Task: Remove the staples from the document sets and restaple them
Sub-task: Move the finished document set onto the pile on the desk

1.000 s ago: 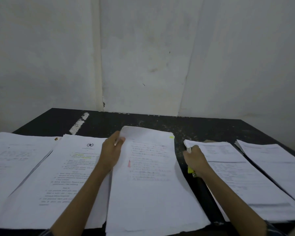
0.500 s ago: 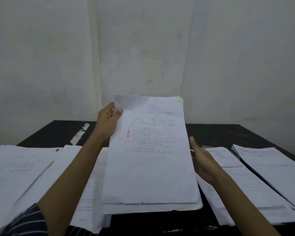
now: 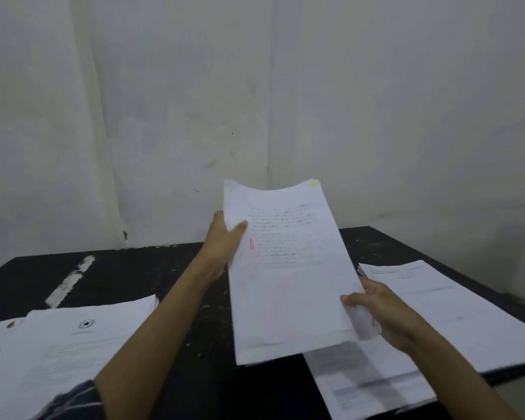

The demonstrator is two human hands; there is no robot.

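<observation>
Over black table [image 3: 134, 274], document set [image 3: 288, 283] hangs clasped between left fingers [image 3: 238, 227] and right fingers [image 3: 350, 299].

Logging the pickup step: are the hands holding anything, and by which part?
Yes, one document set, held above the table. The left hand pinches its left edge near the top; the right hand holds its right edge near the bottom.

Two hands [image 3: 222, 244] [image 3: 388, 313], one lifted document set [image 3: 288, 286], at least three paper stacks [image 3: 73, 347], one table [image 3: 164, 274].
</observation>
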